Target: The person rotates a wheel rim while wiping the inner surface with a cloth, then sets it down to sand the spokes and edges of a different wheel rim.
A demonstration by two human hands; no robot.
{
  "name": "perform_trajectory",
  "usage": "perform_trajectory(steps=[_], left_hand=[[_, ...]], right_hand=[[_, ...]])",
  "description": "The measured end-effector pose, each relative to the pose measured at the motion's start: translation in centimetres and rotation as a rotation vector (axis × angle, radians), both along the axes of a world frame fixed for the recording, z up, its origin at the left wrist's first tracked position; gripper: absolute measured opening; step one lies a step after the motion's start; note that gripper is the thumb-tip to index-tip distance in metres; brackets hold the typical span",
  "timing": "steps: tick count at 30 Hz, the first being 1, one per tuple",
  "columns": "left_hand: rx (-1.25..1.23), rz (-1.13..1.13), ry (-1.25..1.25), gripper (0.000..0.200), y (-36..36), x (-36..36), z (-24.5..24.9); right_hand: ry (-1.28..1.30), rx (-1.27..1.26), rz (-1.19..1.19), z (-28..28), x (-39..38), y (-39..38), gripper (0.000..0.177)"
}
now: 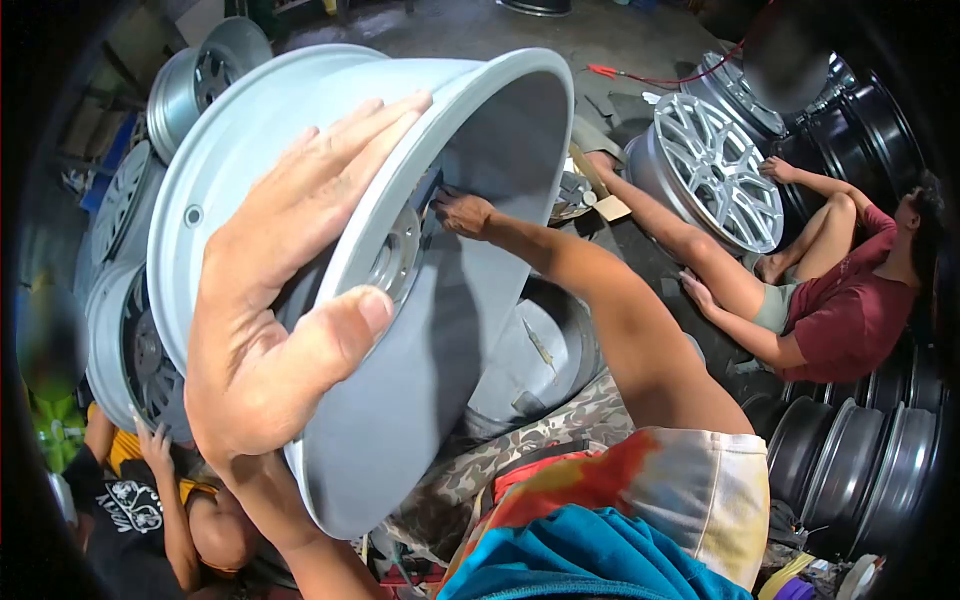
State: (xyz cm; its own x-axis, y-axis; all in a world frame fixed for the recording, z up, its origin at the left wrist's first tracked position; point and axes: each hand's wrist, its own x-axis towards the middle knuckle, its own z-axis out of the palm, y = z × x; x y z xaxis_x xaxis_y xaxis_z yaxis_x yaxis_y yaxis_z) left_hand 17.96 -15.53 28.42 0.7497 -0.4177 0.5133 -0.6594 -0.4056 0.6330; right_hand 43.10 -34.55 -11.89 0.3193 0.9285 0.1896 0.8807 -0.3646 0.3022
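Observation:
A large grey wheel rim (400, 440) is tilted up in front of me, its hollow side facing me. My left hand (290, 280) holds its near edge, the thumb on the inner lip and the fingers stretched over the outside. Deep inside the barrel, my right hand (465, 213) reaches to the spokes beside the hub (395, 250). Its fingers are bent together against the inner face; whatever they hold is too small to make out. Below the rim, a grey round surface (540, 350) carries a thin tool.
A co-worker in a maroon shirt (850, 300) sits at the right by a silver spoked rim (715, 160). Another person in black (125, 510) is at lower left. More rims (130, 340) stand left; dark rims (850, 460) line the right. A red hose (650, 78) crosses the floor.

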Motion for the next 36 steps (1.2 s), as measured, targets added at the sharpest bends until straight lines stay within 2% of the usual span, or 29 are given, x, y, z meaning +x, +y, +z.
perform_trajectory(steps=[2,3,4,6,8,9,10,12,13,16,18,20,22,24,25,26,27,28,29,30,31,32,33,34,36], left_hand=[[-0.016,0.038,0.021,0.088,-0.7,-0.2,0.2],[-0.020,0.034,0.012,0.088,-0.8,-0.2,0.1],[-0.019,0.033,0.010,0.089,-0.9,-0.3,0.2],[0.002,0.058,0.030,0.087,-0.9,0.2,0.4],[0.010,0.007,-0.033,0.085,-0.4,0.6,0.1],[-0.137,-0.096,-0.008,0.064,-0.4,0.3,0.0],[-0.128,-0.071,0.017,0.064,-0.7,0.0,-0.4],[-0.371,-0.133,0.027,0.058,-0.8,0.2,-1.3],[-0.198,-0.176,-0.176,0.055,0.5,1.5,-1.0],[-0.177,-0.130,-0.074,0.055,0.6,0.8,-1.5],[-0.187,-0.117,-0.043,0.055,0.6,0.4,-1.5],[-0.200,-0.102,-0.031,0.055,0.7,0.1,-1.7],[-0.208,-0.085,-0.018,0.056,0.9,-0.3,-1.8],[-0.222,-0.074,-0.011,0.056,1.1,-0.4,-1.9],[-0.226,-0.069,-0.006,0.056,1.2,-0.5,-2.0],[-0.231,-0.068,-0.005,0.056,1.4,-0.7,-1.9],[-0.234,-0.064,-0.003,0.056,1.4,-0.8,-1.9],[-0.236,-0.060,0.000,0.056,1.5,-0.8,-1.8],[-0.237,-0.058,0.002,0.057,1.6,-0.9,-1.7],[-0.236,-0.054,-0.002,0.057,1.7,-1.0,-1.8],[-0.240,-0.056,0.000,0.057,1.7,-1.0,-1.8],[-0.241,-0.057,0.005,0.057,1.7,-0.9,-1.8],[-0.243,-0.054,0.008,0.057,1.7,-0.9,-1.8],[-0.243,-0.049,0.007,0.057,1.6,-1.0,-1.7],[-0.244,-0.045,0.004,0.058,1.6,-1.1,-1.7]], right_hand=[[-0.135,0.015,-0.097,0.3,-1.1,0.9,0.026],[-0.133,-0.005,-0.112,-2.4,-0.8,1.4,0.028],[-0.056,-0.060,-0.138,-4.0,-1.4,2.0,0.028],[0.119,-0.128,-0.157,-3.8,-4.8,3.2,0.024],[0.108,0.109,-0.167,-7.3,-8.6,5.1,0.023],[0.042,0.236,-0.121,-9.6,-10.6,6.0,0.024],[0.071,0.244,-0.101,-10.6,-12.7,7.3,0.024],[0.427,0.193,-0.242,-11.2,-15.8,10.0,0.024],[0.407,0.160,-0.213,-10.4,-16.3,10.4,0.025],[0.396,-0.046,0.016,-7.1,-14.1,8.0,0.023],[0.180,-0.185,-0.157,-9.9,-12.4,7.6,0.021],[0.337,-0.361,-0.321,-11.4,-8.9,7.6,0.021],[0.306,-0.314,-0.313,-11.7,-6.4,7.1,0.020],[0.266,-0.271,-0.310,-14.8,-4.2,6.7,0.020],[0.133,-0.165,-0.189,-17.3,-4.1,6.8,0.019],[-0.005,-0.054,-0.068,-17.5,-4.3,7.2,0.017],[-0.007,-0.053,-0.061,-17.7,-4.9,8.0,0.017],[0.254,-0.113,-0.208,-15.9,-7.3,9.3,0.016],[0.516,-0.172,-0.354,-16.5,-9.4,10.3,0.015],[0.308,0.009,-0.190,-17.4,-12.6,11.0,0.015],[0.650,-0.047,-0.312,-15.4,-15.3,13.1,0.016],[0.674,0.089,-0.188,-11.5,-18.7,12.9,0.017],[0.784,0.058,-0.165,-12.4,-21.0,14.8,0.018],[0.813,0.162,-0.079,-11.9,-23.1,15.8,0.021],[0.937,0.186,-0.086,-4.8,-25.2,15.9,0.026]])
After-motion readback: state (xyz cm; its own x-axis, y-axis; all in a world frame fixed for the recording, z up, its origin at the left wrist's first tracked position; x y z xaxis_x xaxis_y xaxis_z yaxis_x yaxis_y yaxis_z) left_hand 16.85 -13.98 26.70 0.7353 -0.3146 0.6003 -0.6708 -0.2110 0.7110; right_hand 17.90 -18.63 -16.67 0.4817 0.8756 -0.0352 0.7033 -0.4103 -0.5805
